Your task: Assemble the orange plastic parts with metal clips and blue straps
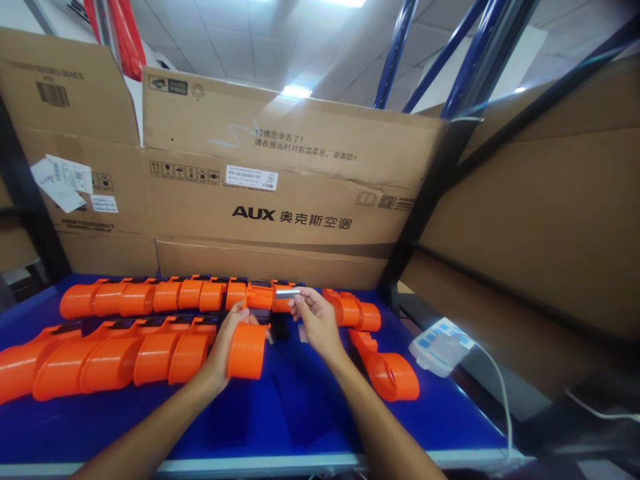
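Observation:
My left hand is closed on an orange plastic part, which has a wide curved ring below and a narrower ribbed section above. In my right hand, a small silvery strip is pinched between thumb and fingers. The strip's left end lies at the right end of the ribbed section; whether they touch is hard to tell. Behind both hands runs a row of similar orange parts with dark pieces on top. A nearer row lies to the left of my left hand.
More orange parts lie right of my right hand on the blue table. A white-and-blue box with a white cable sits at the right edge. Cardboard stands behind, beside a dark post.

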Action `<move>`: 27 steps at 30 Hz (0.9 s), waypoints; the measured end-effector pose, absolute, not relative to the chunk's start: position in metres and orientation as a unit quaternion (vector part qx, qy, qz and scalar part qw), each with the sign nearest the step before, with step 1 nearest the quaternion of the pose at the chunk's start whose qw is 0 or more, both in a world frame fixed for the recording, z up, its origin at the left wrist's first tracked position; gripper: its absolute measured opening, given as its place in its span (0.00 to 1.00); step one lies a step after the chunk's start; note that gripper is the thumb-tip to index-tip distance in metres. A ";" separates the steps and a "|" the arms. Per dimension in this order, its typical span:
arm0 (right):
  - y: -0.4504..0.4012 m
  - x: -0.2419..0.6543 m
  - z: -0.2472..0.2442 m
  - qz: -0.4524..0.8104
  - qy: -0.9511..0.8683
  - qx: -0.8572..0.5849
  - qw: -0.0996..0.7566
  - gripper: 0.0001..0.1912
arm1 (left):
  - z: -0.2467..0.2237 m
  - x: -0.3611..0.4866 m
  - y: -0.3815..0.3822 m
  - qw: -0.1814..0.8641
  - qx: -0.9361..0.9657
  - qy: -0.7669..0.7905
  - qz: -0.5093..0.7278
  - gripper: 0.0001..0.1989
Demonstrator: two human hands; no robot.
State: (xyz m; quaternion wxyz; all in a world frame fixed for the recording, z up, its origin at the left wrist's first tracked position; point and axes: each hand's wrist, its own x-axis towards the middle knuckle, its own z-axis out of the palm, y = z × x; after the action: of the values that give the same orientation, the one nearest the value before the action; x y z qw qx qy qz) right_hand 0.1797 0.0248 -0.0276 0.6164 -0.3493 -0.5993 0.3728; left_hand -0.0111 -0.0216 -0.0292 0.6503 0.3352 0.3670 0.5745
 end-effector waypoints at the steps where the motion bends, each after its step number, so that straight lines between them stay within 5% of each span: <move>1: 0.024 0.179 -0.027 0.378 -0.595 -0.346 0.619 0.18 | -0.029 -0.011 -0.022 0.648 0.339 0.366 0.575 0.19; 27: 0.018 0.180 -0.022 0.376 -0.595 -0.370 0.607 0.18 | -0.025 -0.006 -0.028 0.660 0.339 0.344 0.575 0.17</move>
State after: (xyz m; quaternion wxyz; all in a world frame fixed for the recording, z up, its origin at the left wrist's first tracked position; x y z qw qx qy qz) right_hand 0.1798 0.0178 -0.0222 0.6073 -0.3697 -0.5946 0.3755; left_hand -0.0063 -0.0282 -0.0251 0.6601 0.3394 0.3439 0.5752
